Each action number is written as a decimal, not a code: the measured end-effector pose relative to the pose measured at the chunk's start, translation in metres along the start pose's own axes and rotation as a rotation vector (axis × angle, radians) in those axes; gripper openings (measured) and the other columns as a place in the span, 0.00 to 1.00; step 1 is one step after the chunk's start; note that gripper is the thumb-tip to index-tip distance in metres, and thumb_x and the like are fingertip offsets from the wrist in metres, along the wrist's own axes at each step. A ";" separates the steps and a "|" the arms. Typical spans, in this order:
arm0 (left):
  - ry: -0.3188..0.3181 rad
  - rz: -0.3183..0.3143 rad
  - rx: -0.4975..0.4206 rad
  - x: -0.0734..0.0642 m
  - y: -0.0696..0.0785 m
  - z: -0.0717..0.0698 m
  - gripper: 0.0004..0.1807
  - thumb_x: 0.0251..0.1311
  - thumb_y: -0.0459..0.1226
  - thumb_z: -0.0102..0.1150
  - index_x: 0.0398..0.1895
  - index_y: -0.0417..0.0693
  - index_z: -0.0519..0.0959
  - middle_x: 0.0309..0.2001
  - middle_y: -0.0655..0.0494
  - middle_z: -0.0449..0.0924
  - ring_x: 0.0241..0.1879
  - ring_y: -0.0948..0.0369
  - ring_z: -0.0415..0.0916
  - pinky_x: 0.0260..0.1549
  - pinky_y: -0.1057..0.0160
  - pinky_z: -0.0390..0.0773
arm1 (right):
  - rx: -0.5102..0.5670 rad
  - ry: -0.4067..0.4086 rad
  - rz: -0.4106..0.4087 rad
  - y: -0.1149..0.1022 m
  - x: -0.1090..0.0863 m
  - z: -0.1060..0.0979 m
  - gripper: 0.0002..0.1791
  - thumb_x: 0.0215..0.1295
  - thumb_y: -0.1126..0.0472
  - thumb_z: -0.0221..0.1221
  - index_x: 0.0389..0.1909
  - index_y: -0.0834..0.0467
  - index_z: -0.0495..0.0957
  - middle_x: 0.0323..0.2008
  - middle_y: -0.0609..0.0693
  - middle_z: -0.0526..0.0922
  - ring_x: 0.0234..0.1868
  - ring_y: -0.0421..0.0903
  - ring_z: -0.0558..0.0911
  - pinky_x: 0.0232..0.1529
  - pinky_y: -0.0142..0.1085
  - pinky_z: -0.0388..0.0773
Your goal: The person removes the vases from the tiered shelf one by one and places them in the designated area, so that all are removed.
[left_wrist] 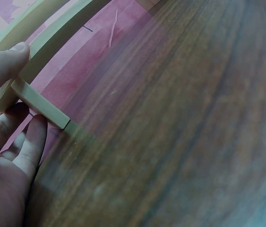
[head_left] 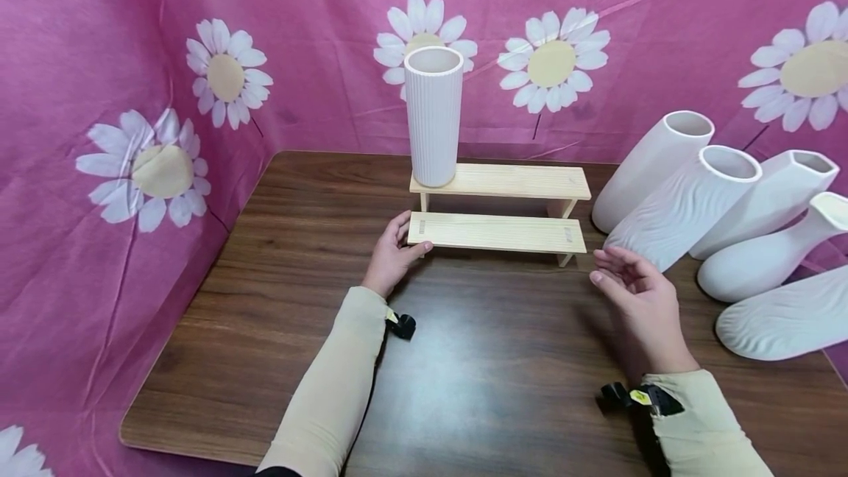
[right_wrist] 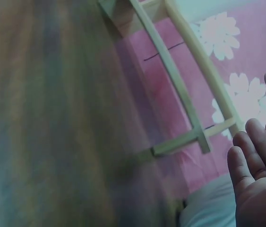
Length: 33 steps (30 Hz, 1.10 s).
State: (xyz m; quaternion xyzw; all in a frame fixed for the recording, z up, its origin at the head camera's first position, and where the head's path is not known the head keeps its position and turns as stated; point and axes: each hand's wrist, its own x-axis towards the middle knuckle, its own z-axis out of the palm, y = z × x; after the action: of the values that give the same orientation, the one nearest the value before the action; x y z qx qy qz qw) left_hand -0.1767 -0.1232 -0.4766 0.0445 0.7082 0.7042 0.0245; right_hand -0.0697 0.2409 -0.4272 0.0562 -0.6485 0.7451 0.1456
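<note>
A two-step light wooden stand (head_left: 497, 232) sits on the table with its steps facing me. My left hand (head_left: 391, 260) grips the left end of its lower step. In the left wrist view the thumb (left_wrist: 5, 66) lies on the board's edge and the fingers reach under it, beside the short leg (left_wrist: 40, 104). A ribbed white cylinder vase (head_left: 433, 116) stands upright on the left end of the upper step. My right hand (head_left: 642, 308) hovers off the stand's right end, fingers loosely bent and holding nothing; in the right wrist view a gap separates its fingertips from the stand (right_wrist: 196, 135).
Several white vases lean or lie at the right: a smooth one (head_left: 652, 168), a wavy one (head_left: 682, 205), an angular one (head_left: 762, 201), a round-bodied one (head_left: 748, 267) and another wavy one (head_left: 788, 315). Pink flowered cloth (head_left: 318, 79) hangs behind the brown table (head_left: 265, 330).
</note>
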 end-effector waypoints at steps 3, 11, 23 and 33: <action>0.002 -0.003 -0.006 0.000 0.001 -0.001 0.45 0.58 0.27 0.69 0.76 0.38 0.57 0.69 0.43 0.71 0.63 0.51 0.72 0.56 0.64 0.76 | -0.040 -0.017 -0.006 -0.004 0.007 0.006 0.23 0.62 0.80 0.60 0.59 0.73 0.72 0.49 0.52 0.85 0.49 0.43 0.84 0.50 0.26 0.79; 0.005 -0.014 -0.009 -0.001 0.002 0.000 0.44 0.58 0.26 0.69 0.76 0.39 0.57 0.70 0.43 0.69 0.64 0.51 0.71 0.59 0.61 0.74 | -0.086 -0.093 -0.014 -0.012 0.027 0.021 0.24 0.61 0.80 0.61 0.60 0.71 0.73 0.49 0.51 0.85 0.50 0.42 0.83 0.50 0.25 0.79; 0.002 -0.018 -0.009 -0.001 0.002 -0.001 0.44 0.58 0.26 0.68 0.76 0.38 0.58 0.69 0.43 0.70 0.63 0.51 0.72 0.57 0.63 0.75 | -0.201 -0.116 0.001 -0.017 0.051 0.048 0.25 0.61 0.74 0.66 0.60 0.68 0.74 0.49 0.49 0.85 0.51 0.43 0.82 0.48 0.24 0.78; -0.003 -0.012 -0.007 0.002 0.000 -0.002 0.45 0.57 0.27 0.70 0.76 0.38 0.58 0.69 0.43 0.71 0.62 0.51 0.73 0.53 0.65 0.77 | -0.239 -0.138 -0.042 -0.026 0.077 0.064 0.23 0.62 0.74 0.65 0.59 0.67 0.75 0.47 0.46 0.85 0.49 0.41 0.82 0.48 0.24 0.77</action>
State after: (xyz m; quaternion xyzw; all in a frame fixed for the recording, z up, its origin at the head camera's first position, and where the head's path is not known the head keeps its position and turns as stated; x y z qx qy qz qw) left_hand -0.1786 -0.1246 -0.4764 0.0414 0.7058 0.7066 0.0299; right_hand -0.1424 0.1923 -0.3713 0.1031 -0.7396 0.6538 0.1218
